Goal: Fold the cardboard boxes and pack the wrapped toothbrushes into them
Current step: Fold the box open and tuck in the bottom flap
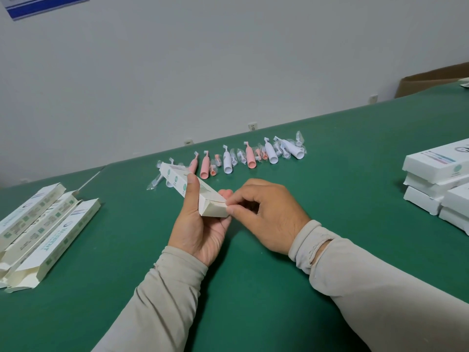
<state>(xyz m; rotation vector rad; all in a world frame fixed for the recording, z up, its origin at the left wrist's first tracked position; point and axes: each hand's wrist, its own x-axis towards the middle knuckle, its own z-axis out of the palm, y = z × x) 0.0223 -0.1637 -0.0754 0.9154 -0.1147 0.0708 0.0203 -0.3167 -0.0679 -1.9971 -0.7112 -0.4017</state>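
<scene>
Two hands meeting on one cardboard box above the green table, both arms in pale sleeves reaching in from 5 and 6 o'clock. Left hand palm up, curled round the box's near end, thumb laid flat along its top face, fingertips showing beyond the far side. Right hand knuckles up, fingers curled in, thumb and forefinger pinching the end flap at the box's near end; flap partly folded, end not closed. Box itself tilted, far end pointing toward 11 o'clock.

Out at 9 o'clock, a loose pile of folded boxes with open ends lying flat on the table, well apart from the hands. At 3 o'clock, a stack of closed white boxes. Farther off at 12 o'clock, just beyond the held box, a row of wrapped toothbrushes, pink and white, in clear wrap. Past that, the pale wall and, toward 2 o'clock, a brown carton.
</scene>
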